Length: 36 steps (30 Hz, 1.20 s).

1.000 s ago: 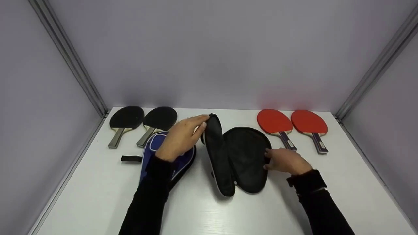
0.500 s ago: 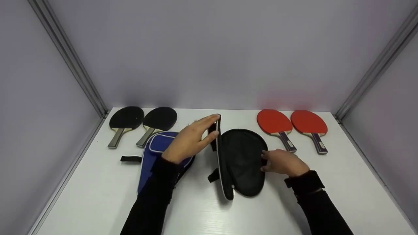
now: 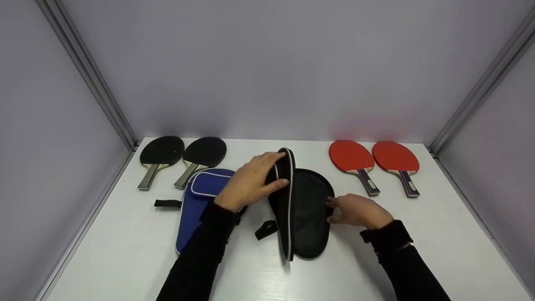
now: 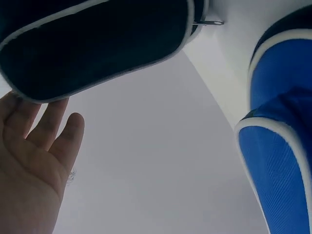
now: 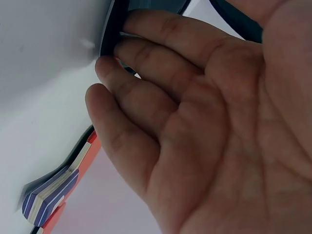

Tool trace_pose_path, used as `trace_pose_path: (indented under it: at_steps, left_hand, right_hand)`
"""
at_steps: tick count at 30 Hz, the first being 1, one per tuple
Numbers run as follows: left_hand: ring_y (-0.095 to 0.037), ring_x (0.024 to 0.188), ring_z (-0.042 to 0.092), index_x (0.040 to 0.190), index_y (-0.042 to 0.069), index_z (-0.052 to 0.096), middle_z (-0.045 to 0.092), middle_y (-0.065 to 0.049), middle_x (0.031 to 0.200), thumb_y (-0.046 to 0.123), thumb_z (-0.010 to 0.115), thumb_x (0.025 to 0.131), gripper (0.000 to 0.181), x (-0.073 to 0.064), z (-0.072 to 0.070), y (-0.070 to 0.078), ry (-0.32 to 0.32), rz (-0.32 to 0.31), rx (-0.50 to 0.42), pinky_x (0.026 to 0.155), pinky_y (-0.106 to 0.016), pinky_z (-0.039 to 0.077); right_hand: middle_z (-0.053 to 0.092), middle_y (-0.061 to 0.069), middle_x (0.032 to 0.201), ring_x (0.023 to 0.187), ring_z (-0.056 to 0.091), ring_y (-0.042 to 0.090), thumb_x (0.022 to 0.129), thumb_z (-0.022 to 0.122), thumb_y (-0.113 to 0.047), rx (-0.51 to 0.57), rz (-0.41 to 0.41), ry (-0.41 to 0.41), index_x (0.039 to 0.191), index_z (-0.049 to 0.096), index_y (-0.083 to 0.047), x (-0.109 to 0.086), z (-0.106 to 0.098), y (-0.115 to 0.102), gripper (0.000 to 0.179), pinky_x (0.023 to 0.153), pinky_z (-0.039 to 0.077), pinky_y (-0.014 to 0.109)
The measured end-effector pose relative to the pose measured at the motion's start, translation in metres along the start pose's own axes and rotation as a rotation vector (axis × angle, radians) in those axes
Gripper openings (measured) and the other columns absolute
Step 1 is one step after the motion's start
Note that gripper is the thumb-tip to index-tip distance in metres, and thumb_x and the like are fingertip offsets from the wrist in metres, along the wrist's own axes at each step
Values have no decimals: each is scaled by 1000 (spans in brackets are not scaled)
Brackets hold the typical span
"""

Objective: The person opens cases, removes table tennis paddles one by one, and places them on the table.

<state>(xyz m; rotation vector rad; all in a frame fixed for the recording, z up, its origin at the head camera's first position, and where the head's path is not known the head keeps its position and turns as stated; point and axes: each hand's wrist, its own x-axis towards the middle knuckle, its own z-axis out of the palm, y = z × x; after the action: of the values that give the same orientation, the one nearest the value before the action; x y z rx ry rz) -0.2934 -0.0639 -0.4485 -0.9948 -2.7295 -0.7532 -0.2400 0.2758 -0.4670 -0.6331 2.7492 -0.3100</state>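
A black paddle case (image 3: 311, 217) with white piping lies unzipped at the middle of the table, its lid (image 3: 286, 205) raised on edge and leaning right over the base. My left hand (image 3: 248, 182) touches the lid's outer side with extended fingers, thumb spread lower down. In the left wrist view those fingertips meet the rim of the lid's pocket (image 4: 107, 48). At the base's right edge rest the fingertips of my right hand (image 3: 361, 211), fingers nearly straight in the right wrist view. A short black strap (image 3: 266, 230) sticks out left of the lid.
A blue paddle case (image 3: 190, 221) lies partly under my left forearm, its black strap (image 3: 168, 203) pointing left. Two black table tennis paddles (image 3: 162, 150) lie at the back left, two red ones (image 3: 351, 155) at the back right. Grey walls (image 3: 267, 75) enclose the table.
The lid has swung from leaning left, past upright, to leaning right, pushed by my left hand. The base and my right hand have shifted slightly left.
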Motion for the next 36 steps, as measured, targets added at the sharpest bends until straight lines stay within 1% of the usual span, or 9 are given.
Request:
trace_pose_path:
  at_steps: [5, 8, 14, 16, 21, 25, 29, 33, 36]
  left_hand:
    - [-35, 159, 63, 180, 14, 42, 60, -10, 175, 55, 83, 107, 93, 2, 12, 3, 25, 26, 35, 134, -54, 54]
    - [-37, 152, 67, 180, 10, 37, 62, -15, 171, 44, 90, 101, 101, 2, 22, 3, 26, 28, 49, 128, -54, 59]
    - [-41, 144, 70, 177, 7, 35, 66, -22, 163, 27, 93, 94, 103, 2, 43, -1, 0, -5, 71, 122, -54, 63]
    - [-42, 144, 70, 177, 7, 37, 66, -21, 163, 24, 94, 94, 102, 2, 46, -2, -16, -16, 81, 124, -53, 62]
    - [-45, 141, 71, 174, 3, 41, 66, -22, 162, 18, 95, 94, 97, 1, 50, -4, -37, -25, 84, 127, -54, 60]
    - [-44, 140, 72, 172, 2, 44, 68, -22, 159, 19, 95, 96, 92, 2, 52, -3, -26, -11, 92, 127, -54, 59]
    - [-43, 140, 72, 171, 2, 47, 69, -21, 158, 24, 93, 100, 88, 3, 53, -1, -28, -16, 121, 126, -52, 60]
    - [-42, 143, 71, 172, 1, 49, 69, -22, 160, 26, 92, 102, 86, 3, 54, 1, -45, -25, 147, 127, -51, 60]
    - [-42, 146, 71, 172, 0, 51, 68, -23, 161, 28, 90, 106, 82, 2, 55, 2, -56, -21, 163, 129, -51, 59]
  right_hand:
    - [75, 24, 159, 137, 79, 45, 105, 88, -28, -1, -6, -9, 147, 79, 3, -1, -2, -3, 53, 118, 64, 62]
    - [79, 23, 153, 135, 79, 45, 106, 87, -29, -2, -20, -13, 148, 79, 2, 0, -3, -1, 52, 118, 64, 63]
    - [81, 21, 150, 138, 79, 45, 108, 84, -30, 19, -25, -31, 150, 78, 0, -1, -5, 3, 52, 120, 63, 65]
    - [80, 22, 152, 140, 78, 45, 109, 84, -30, 30, -15, -37, 152, 77, -1, -1, -5, 4, 53, 121, 62, 65]
    - [84, 17, 145, 130, 82, 36, 110, 83, -28, 64, -43, -31, 151, 80, -5, 1, -7, 9, 47, 118, 64, 63]
    - [84, 16, 145, 135, 81, 37, 113, 78, -24, 94, -87, 7, 149, 81, -6, -3, -16, 13, 40, 119, 64, 64]
    - [82, 21, 148, 143, 76, 44, 114, 76, -24, 77, -70, 82, 148, 80, -1, -17, -32, 10, 41, 121, 61, 67]
    - [84, 20, 145, 140, 78, 44, 114, 77, -25, 38, -51, 163, 145, 81, 0, -30, -43, -2, 39, 120, 62, 66]
    - [85, 17, 142, 137, 80, 41, 114, 78, -24, 11, -74, 197, 143, 82, -2, -36, -43, -18, 37, 117, 65, 63]
